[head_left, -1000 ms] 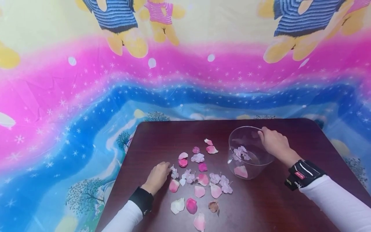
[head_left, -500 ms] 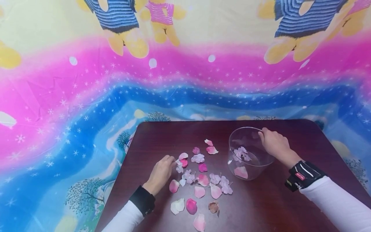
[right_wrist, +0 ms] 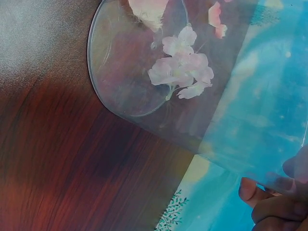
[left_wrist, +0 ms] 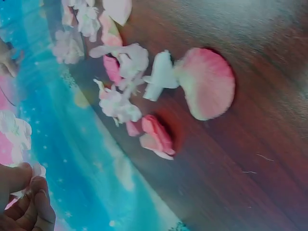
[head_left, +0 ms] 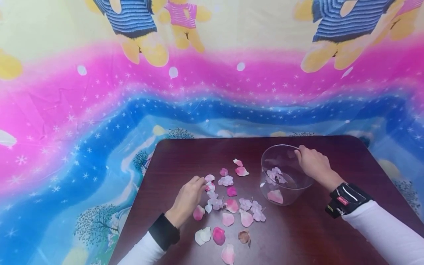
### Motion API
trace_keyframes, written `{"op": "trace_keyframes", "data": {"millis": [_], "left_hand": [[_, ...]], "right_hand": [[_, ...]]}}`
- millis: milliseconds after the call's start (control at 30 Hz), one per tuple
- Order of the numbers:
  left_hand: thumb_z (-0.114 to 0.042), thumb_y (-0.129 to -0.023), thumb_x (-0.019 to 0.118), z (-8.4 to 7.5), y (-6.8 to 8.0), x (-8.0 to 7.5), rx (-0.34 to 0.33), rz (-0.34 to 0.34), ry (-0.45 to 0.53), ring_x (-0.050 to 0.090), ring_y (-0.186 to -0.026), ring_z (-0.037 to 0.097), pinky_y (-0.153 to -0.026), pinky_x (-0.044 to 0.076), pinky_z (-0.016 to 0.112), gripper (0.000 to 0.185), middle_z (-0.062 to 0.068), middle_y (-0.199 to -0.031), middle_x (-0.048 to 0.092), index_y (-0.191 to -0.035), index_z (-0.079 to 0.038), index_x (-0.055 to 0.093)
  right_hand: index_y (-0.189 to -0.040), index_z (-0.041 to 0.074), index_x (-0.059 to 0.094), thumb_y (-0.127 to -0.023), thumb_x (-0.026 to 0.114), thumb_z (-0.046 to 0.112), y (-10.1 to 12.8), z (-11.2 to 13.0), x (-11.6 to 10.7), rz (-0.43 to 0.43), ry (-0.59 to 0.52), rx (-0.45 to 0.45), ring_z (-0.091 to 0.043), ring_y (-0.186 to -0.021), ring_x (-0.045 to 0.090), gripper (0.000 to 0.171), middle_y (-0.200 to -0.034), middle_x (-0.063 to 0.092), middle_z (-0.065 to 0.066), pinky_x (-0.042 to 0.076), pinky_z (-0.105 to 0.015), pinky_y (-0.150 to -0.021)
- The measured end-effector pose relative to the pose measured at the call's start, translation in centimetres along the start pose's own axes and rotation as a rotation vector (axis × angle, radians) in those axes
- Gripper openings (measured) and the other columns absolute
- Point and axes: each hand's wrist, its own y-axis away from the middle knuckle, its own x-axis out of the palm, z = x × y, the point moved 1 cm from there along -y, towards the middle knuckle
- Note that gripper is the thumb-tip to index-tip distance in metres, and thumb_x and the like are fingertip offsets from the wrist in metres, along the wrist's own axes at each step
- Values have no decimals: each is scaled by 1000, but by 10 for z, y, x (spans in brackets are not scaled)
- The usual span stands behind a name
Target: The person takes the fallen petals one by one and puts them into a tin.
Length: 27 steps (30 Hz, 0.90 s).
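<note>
The left hand (head_left: 189, 197) hovers low over the left part of the scattered petals (head_left: 228, 206) on the dark bench (head_left: 185, 154), its grip pinched on a small pale blossom (left_wrist: 34, 171) between thumb and fingertips. The right hand (head_left: 313, 163) holds the far right rim of the clear bowl (head_left: 275, 154), fingers curled over the edge. The bowl stands on the right of the bench, with a pale flower cluster (right_wrist: 183, 67) and a pink petal (head_left: 275, 196) inside.
</note>
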Motion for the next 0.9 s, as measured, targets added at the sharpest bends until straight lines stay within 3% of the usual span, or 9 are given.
{"op": "trace_keyframes", "data": {"millis": [567, 900], "left_hand": [[-6, -87, 78, -42, -23, -15, 113, -8, 74, 65, -78, 11, -77, 60, 24, 16, 1, -88, 64, -99, -10, 70], [-6, -90, 75, -69, -48, -21, 219, -17, 93, 63, -79, 10, -78, 58, 21, 13, 2, -89, 63, -101, -9, 69]], "right_hand": [[-101, -1, 53, -108, 41, 26, -2, -2, 1, 11, -4, 1, -41, -71, 64, 30, -73, 60, -19, 45, -48, -51], [-101, -1, 53, -108, 42, 26, -6, -2, 0, 11, -7, -1, -43, -72, 64, 30, -73, 61, -20, 47, -52, -53]]}}
